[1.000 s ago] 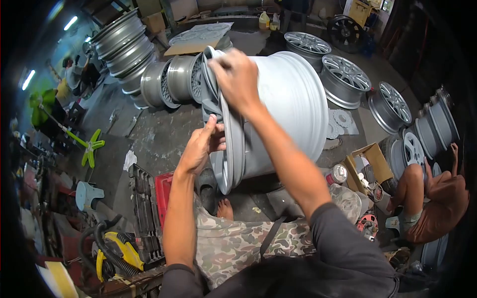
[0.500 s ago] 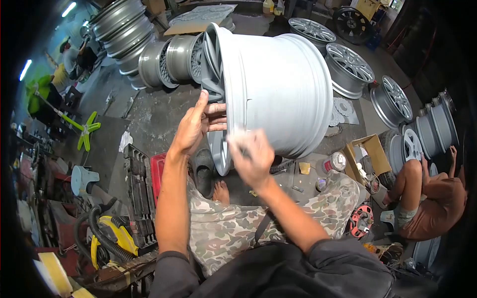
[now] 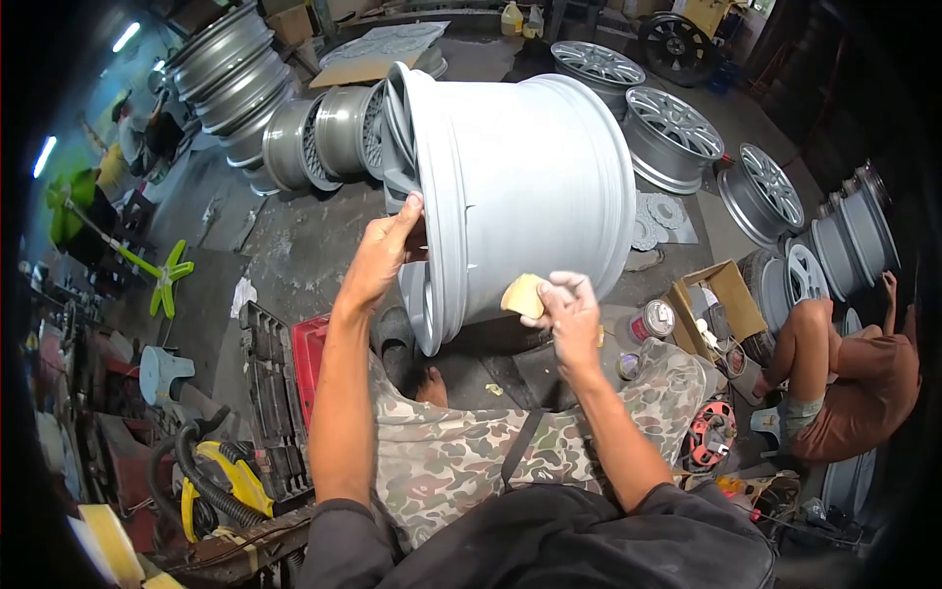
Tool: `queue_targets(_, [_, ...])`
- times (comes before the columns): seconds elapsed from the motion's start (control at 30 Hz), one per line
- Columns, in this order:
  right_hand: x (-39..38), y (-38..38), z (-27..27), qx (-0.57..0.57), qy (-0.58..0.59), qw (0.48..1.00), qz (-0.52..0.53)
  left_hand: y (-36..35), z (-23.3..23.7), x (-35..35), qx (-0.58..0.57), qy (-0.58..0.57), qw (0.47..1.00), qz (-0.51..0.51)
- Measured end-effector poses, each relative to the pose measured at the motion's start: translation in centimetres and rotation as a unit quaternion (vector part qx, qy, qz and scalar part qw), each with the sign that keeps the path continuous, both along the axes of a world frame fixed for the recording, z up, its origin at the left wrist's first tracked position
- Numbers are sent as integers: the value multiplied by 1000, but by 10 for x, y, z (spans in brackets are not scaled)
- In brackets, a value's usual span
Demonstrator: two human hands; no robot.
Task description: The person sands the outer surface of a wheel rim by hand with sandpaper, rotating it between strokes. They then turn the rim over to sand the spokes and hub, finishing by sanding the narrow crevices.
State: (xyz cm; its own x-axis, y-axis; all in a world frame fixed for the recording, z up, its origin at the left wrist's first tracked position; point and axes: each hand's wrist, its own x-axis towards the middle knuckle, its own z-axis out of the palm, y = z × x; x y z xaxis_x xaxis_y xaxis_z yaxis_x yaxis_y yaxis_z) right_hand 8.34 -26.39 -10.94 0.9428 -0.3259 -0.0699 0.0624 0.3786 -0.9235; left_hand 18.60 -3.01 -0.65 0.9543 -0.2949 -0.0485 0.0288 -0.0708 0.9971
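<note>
A large light-grey wheel rim (image 3: pixel 545 177) is tipped on its side in front of me, its barrel facing me and its spokes to the left. My left hand (image 3: pixel 378 260) grips the spoked face at the rim's left edge; some fingers are hidden behind the lip. Just off the barrel's lower side, my right hand (image 3: pixel 569 309) pinches a curved piece of yellow sandpaper (image 3: pixel 523 295) between thumb and fingers. Small dark marks show on the barrel near the lip.
Several grey rims (image 3: pixel 675 137) lie on the floor to the right and are stacked (image 3: pixel 231 83) at back left. A cardboard box (image 3: pixel 726 304) and a can (image 3: pixel 653 320) stand right of my knee. Another person (image 3: pixel 849 383) sits at far right. A red toolbox (image 3: pixel 312 358) lies left.
My right hand has moved right and away from the rim's lip, bringing the sandpaper into plain view. The wheel rim appears slightly lower and further left; my left hand stays on it.
</note>
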Motion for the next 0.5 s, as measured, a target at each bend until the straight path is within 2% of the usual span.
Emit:
queue_targets(0.03, [3, 0, 14, 0, -1, 1000, 0, 0, 1, -1, -29, 2, 1000, -7])
queue_targets(0.07, [5, 2, 26, -34, -70, 997, -12, 1, -1, -1, -29, 1, 1000, -7])
queue_targets(0.1, [9, 4, 38, -67, -138, 988, -24, 2, -4, 0, 14, -53, 998, -10])
queue_targets(0.13, [12, 8, 49, -68, -141, 987, -24, 1, -2, -1, 58, -108, 992, -13])
queue_targets(0.17, [16, 14, 60, -239, -216, 945, -50, 2, 2, -6, 52, -90, 994, -28])
queue_targets(0.2, [22, 19, 66, -402, -280, 869, -75, -2, 5, -12, 52, -93, 994, -29])
queue_targets(0.23, [35, 22, 58, -437, -343, 827, -92, -6, 7, -16, 39, -103, 994, -18])
queue_targets(0.27, [42, 27, 53, -437, -345, 825, -93, -7, 8, -18, 25, -114, 993, -6])
queue_targets(0.33, [55, 37, 45, -521, -443, 726, -80, -5, 6, -21, 35, -115, 993, -4])
queue_targets(0.4, [74, 37, 40, -514, -464, 715, -96, -8, 1, -23, -71, -86, 994, 22])
queue_targets(0.5, [104, 35, 69, -522, -487, 688, -130, -7, -4, -25, -53, -66, 996, 41])
